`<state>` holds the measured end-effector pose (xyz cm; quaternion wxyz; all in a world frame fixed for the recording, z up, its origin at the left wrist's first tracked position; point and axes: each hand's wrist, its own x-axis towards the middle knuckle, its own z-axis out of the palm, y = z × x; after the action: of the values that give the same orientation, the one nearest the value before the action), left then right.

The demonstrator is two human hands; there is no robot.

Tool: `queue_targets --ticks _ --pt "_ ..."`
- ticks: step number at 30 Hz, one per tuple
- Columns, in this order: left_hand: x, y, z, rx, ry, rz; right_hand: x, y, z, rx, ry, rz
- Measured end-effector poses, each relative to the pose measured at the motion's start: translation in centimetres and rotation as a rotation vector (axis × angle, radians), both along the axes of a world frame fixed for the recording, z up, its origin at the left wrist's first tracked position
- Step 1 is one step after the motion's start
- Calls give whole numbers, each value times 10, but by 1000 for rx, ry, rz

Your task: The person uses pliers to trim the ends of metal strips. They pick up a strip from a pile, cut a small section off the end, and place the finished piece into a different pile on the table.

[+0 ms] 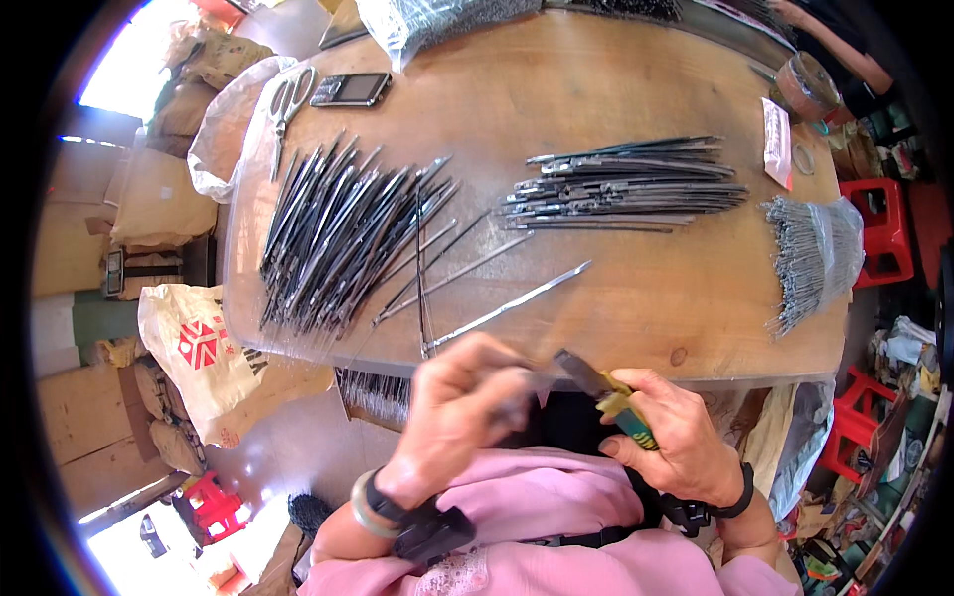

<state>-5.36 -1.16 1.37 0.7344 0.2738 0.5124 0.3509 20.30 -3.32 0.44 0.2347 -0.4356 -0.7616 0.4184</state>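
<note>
Wooden table: black strips piled, loose strip seemingly left; near it, pliers grasped by right hand; left hand blurred, grip indeterminable.

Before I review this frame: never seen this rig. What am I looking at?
No machine here: these are a person's two bare hands. The one picture comes from a fisheye camera worn on the head, looking down, so straight edges bend near the rim.

On the table lie a left pile of thin dark strips and a right pile, plus scissors, a phone-like device and a bagged bundle of thin grey rods.

The right hand holds a green-and-yellow plier-like tool. The left hand is blurred; I can't tell whether it holds anything.
</note>
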Motion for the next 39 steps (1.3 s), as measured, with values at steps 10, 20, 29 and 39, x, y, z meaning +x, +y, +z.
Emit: queue_targets --ticks 10,20,29,39 --pt "-28 43 -21 727 1365 -235 15 -9 -6 11 29 -304" --pt "-79 61 -26 810 1698 -210 37 -6 -1 -113 92 -450" --pt "32 56 -2 959 1213 -501 158 17 20 282 -353 -664" --pt "54 94 -26 1113 1348 -484 164 32 -2 703 -690 -237"
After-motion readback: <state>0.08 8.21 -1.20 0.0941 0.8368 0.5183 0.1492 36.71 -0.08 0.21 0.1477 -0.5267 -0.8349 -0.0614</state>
